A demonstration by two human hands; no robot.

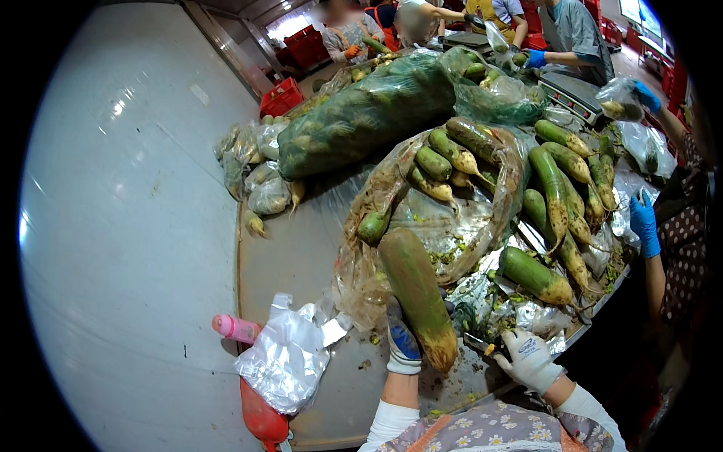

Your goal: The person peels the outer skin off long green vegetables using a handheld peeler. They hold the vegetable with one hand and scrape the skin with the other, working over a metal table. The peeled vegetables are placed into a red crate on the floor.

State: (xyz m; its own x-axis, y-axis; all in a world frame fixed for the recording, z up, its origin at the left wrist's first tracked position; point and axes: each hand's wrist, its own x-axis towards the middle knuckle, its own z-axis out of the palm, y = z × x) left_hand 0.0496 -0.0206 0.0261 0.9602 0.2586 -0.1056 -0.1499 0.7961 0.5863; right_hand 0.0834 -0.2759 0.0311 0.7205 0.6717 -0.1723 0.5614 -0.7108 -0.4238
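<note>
A large green radish (415, 288) with a soil-stained yellowish tip is gripped in my left hand (402, 342), which wears a white glove with a blue palm. The radish stands out over the table, its tip towards me. In a white glove, my right hand (528, 359) holds a small knife (479, 343); its blade points left and is apart from the radish. Just beyond the knife lie leaf trimmings and crumpled plastic. Another green radish (534, 276) rests on silvery plastic beyond my right hand. Farther off, several radishes (438, 164) sit in an opened clear plastic bag (361, 265).
A full green mesh sack (367, 113) lies across the table. At left are bagged radishes (270, 195), a stack of plastic bags (288, 356), a pink bottle (234, 329) and a red object (262, 415). A co-worker's blue-gloved hand (644, 223) is at right, near piled radishes (551, 186).
</note>
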